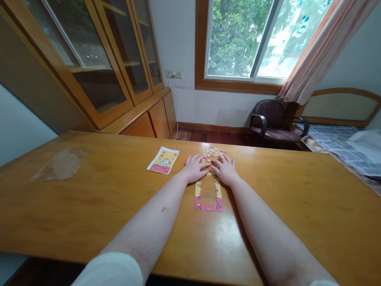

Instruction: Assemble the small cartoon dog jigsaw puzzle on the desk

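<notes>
A jigsaw puzzle border [208, 207] lies on the wooden table, pink along its near edge and yellow up both sides, with bare wood inside it. Over its far left part rests my left hand [195, 170], fingers spread and flat. My right hand [225, 170] lies over the far right part, its fingers also apart. The thumbs of both hands come close together above the far end of the border, hiding some of it. Just beyond my fingertips sits a heap of loose puzzle pieces [214, 152].
Left of the puzzle lies a picture card [163, 160] with a white animal on yellow and pink. A clear plastic bag [61, 163] is farther left on the table [113, 207]. Past the far edge stand an office chair [272, 116], a bed [343, 144] and a glass-door cabinet [129, 99].
</notes>
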### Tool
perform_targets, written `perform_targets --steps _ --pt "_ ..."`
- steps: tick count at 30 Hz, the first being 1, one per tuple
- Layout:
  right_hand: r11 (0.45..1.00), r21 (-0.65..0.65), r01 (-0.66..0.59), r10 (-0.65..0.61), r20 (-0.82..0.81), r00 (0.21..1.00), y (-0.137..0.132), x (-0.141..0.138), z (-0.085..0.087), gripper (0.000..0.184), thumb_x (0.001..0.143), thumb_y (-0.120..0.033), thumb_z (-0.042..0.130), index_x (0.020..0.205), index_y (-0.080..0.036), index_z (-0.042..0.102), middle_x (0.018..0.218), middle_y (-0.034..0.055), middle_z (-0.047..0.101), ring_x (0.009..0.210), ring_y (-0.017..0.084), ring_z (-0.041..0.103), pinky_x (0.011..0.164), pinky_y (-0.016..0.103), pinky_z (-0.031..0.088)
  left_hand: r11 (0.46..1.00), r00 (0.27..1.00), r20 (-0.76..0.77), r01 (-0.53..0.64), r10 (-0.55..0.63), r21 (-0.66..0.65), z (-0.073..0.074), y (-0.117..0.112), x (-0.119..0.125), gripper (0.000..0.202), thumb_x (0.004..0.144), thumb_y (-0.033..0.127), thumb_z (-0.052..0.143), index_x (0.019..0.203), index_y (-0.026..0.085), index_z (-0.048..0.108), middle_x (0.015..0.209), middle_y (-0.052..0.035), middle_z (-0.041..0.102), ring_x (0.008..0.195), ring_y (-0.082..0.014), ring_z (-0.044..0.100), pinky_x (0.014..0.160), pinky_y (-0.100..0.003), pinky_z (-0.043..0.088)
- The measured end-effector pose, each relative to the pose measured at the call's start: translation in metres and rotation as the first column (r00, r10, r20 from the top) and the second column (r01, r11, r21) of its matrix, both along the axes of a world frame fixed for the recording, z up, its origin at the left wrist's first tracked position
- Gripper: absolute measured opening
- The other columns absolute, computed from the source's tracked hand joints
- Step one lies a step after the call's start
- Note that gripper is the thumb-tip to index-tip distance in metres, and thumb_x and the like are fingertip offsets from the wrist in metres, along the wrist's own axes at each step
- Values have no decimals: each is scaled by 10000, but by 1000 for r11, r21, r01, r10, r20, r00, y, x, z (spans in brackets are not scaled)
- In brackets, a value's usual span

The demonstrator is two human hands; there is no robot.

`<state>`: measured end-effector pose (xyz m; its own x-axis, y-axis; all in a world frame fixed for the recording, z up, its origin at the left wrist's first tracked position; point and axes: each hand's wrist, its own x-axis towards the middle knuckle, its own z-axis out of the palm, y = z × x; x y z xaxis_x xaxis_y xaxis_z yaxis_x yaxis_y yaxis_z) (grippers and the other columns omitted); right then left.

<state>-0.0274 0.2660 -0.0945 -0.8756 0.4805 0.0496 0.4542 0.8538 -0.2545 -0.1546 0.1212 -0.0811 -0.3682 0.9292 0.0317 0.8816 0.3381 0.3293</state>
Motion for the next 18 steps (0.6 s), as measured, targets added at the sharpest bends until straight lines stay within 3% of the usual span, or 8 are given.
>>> perform_targets --steps 6,9,13,18 --pt "994 -73 83 -90 -97 991 3 0 1 399 965 -468 355 1180 -318 655 1420 42 469 1353 290 294 1108 606 91 987 994 -20 -101 105 127 2 -2 -6 288 885 386 463 926 274 725 1305 -6 582 1323 -248 375 1167 -500 161" --pt "982 -118 146 -161 -130 978 7 0 1 403 975 -423 341 1126 -278 685 1381 44 512 1328 281 327 1115 587 108 966 979 -20 -195 201 169 3 -2 -8 283 877 319 450 913 237 719 1144 -43 659 1185 -231 499 1144 -450 249" --pt "967 -167 190 -222 -193 956 12 1 0 440 992 -366 279 1133 -244 677 1359 59 532 1288 251 383 1116 556 156 967 973 -47 -217 225 130 1 -1 -7 341 883 403 460 1120 271 667 1312 -48 566 1285 -255 412 1158 -483 195" --pt "972 -139 191 -212 -150 966 9 1 2 442 988 -381 287 1115 -248 689 1377 59 519 1304 263 364 1121 564 133 994 994 -36 -106 106 -20 -6 1 -6 453 910 524 378 1318 389 521 1519 2 342 1425 -305 198 1153 -574 50"
